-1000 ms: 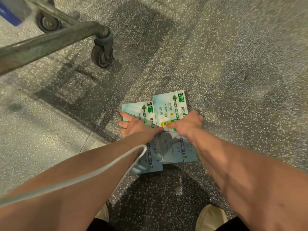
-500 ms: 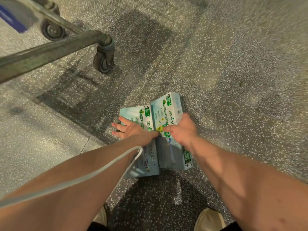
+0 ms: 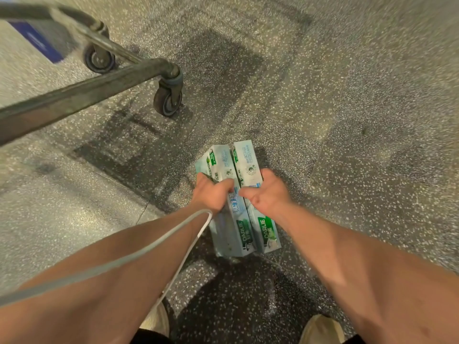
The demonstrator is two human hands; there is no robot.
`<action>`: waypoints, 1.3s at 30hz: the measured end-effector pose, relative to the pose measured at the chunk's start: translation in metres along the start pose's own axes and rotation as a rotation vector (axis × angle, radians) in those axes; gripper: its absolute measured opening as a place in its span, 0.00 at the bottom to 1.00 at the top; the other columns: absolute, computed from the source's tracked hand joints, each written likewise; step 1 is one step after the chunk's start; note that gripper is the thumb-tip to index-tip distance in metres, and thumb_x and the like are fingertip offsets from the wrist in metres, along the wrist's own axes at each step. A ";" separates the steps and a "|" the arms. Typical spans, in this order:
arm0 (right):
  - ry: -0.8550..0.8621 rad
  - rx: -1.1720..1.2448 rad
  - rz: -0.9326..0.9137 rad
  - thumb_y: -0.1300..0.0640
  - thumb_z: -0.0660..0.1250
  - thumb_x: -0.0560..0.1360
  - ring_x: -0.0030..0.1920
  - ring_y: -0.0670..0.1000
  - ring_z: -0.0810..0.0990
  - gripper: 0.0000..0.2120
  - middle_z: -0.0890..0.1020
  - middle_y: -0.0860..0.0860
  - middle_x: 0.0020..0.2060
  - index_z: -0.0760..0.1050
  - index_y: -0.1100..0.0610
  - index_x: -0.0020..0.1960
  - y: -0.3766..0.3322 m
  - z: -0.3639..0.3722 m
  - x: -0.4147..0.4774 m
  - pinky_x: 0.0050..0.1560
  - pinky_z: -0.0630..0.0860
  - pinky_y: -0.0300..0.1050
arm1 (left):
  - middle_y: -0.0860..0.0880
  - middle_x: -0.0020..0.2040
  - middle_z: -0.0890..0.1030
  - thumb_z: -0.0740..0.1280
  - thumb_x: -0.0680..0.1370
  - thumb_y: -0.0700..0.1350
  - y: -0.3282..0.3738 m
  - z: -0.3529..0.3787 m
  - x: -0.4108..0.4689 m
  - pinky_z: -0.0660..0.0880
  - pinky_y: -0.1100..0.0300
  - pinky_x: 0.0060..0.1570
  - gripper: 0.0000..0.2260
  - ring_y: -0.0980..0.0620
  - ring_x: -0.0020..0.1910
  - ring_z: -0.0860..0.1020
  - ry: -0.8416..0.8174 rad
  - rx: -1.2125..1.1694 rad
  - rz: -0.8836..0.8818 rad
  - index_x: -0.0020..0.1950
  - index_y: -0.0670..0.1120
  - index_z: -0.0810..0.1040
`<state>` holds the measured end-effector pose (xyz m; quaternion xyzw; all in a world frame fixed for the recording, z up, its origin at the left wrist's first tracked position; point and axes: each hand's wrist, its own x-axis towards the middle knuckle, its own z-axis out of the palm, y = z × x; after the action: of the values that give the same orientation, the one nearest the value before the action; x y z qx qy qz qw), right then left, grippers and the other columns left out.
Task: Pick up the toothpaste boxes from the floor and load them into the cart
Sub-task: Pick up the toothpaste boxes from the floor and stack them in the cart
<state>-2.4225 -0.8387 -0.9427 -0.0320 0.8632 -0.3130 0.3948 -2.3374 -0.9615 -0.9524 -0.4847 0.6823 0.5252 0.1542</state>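
Two pale green-and-white toothpaste boxes stand on their long edges side by side on the speckled floor. My left hand (image 3: pixel 212 193) grips the left toothpaste box (image 3: pixel 229 227) around its middle. My right hand (image 3: pixel 265 194) grips the right toothpaste box (image 3: pixel 248 161) the same way, thumb on the inner side. The boxes press against each other between my hands. The cart (image 3: pixel 82 93) shows only its lower metal frame bar and two caster wheels, up and to the left of the boxes.
The nearest cart wheel (image 3: pixel 167 101) stands a short way beyond the boxes to the left. A white cable (image 3: pixel 139 252) hangs over my left forearm. My two shoes (image 3: pixel 320 328) are at the bottom edge. A blue object (image 3: pixel 37 40) lies far left.
The boxes lay flat on the floor a second ago. Both hands have turned them up onto their edges, pressed them together and closed around them.
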 end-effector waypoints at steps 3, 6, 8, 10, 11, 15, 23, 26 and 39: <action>-0.052 0.041 -0.016 0.53 0.74 0.73 0.45 0.46 0.82 0.19 0.82 0.45 0.52 0.74 0.49 0.62 -0.005 -0.001 -0.007 0.39 0.78 0.41 | 0.48 0.56 0.79 0.69 0.58 0.55 -0.002 0.001 0.000 0.80 0.43 0.51 0.34 0.46 0.52 0.80 -0.062 -0.194 -0.002 0.62 0.47 0.66; -0.106 0.112 -0.015 0.58 0.72 0.75 0.45 0.48 0.84 0.17 0.83 0.46 0.52 0.76 0.48 0.61 -0.003 -0.003 -0.013 0.45 0.84 0.48 | 0.51 0.60 0.76 0.68 0.68 0.48 -0.001 0.002 -0.010 0.75 0.50 0.56 0.31 0.49 0.56 0.76 -0.101 -0.235 0.022 0.70 0.49 0.63; -0.128 0.122 -0.009 0.59 0.73 0.72 0.50 0.51 0.84 0.22 0.82 0.48 0.57 0.76 0.48 0.65 -0.001 -0.001 -0.016 0.51 0.84 0.54 | 0.51 0.67 0.73 0.67 0.72 0.54 -0.001 0.005 -0.010 0.71 0.47 0.64 0.35 0.48 0.61 0.73 -0.079 -0.218 0.027 0.76 0.49 0.60; -0.134 0.038 -0.002 0.54 0.74 0.67 0.62 0.56 0.79 0.36 0.74 0.52 0.68 0.68 0.48 0.74 0.001 0.004 -0.019 0.60 0.80 0.59 | 0.48 0.70 0.72 0.67 0.70 0.67 0.006 0.006 -0.010 0.70 0.42 0.65 0.42 0.43 0.65 0.72 -0.038 -0.195 -0.028 0.77 0.49 0.60; -0.132 -0.026 -0.005 0.51 0.75 0.66 0.68 0.59 0.74 0.44 0.68 0.53 0.73 0.62 0.48 0.78 0.001 0.006 -0.020 0.65 0.76 0.61 | 0.47 0.70 0.71 0.67 0.67 0.72 0.010 0.007 -0.008 0.71 0.41 0.65 0.47 0.42 0.66 0.72 -0.021 -0.182 -0.064 0.78 0.49 0.59; -0.094 -0.220 0.058 0.41 0.80 0.63 0.69 0.60 0.71 0.65 0.55 0.54 0.78 0.37 0.47 0.81 -0.003 0.019 -0.036 0.65 0.75 0.54 | 0.42 0.71 0.67 0.71 0.67 0.70 0.023 0.010 -0.001 0.73 0.44 0.65 0.50 0.40 0.66 0.72 0.065 -0.055 -0.077 0.77 0.44 0.56; 0.102 -0.407 0.203 0.52 0.61 0.82 0.62 0.60 0.73 0.40 0.65 0.62 0.68 0.35 0.54 0.80 -0.004 0.054 -0.043 0.58 0.78 0.61 | 0.50 0.81 0.50 0.69 0.70 0.37 0.037 -0.017 0.003 0.47 0.38 0.77 0.44 0.42 0.80 0.46 0.055 1.064 0.911 0.80 0.58 0.52; 0.134 -0.358 0.176 0.50 0.48 0.85 0.61 0.61 0.75 0.24 0.69 0.60 0.67 0.48 0.54 0.79 -0.001 0.051 -0.040 0.58 0.77 0.62 | 0.54 0.81 0.33 0.70 0.74 0.38 0.043 -0.019 0.010 0.38 0.31 0.74 0.50 0.40 0.79 0.33 -0.216 1.450 0.854 0.80 0.63 0.38; 0.124 -0.636 -0.074 0.60 0.52 0.81 0.65 0.55 0.70 0.19 0.70 0.55 0.66 0.58 0.56 0.72 0.013 0.012 -0.037 0.65 0.70 0.54 | 0.45 0.70 0.63 0.70 0.74 0.44 0.044 -0.009 0.024 0.41 0.31 0.75 0.40 0.40 0.75 0.58 -0.021 1.697 1.023 0.79 0.46 0.48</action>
<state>-2.3863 -0.8240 -0.9317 -0.1659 0.9384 -0.0431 0.3001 -2.3823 -0.9825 -0.9413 0.1441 0.9581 -0.1300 0.2107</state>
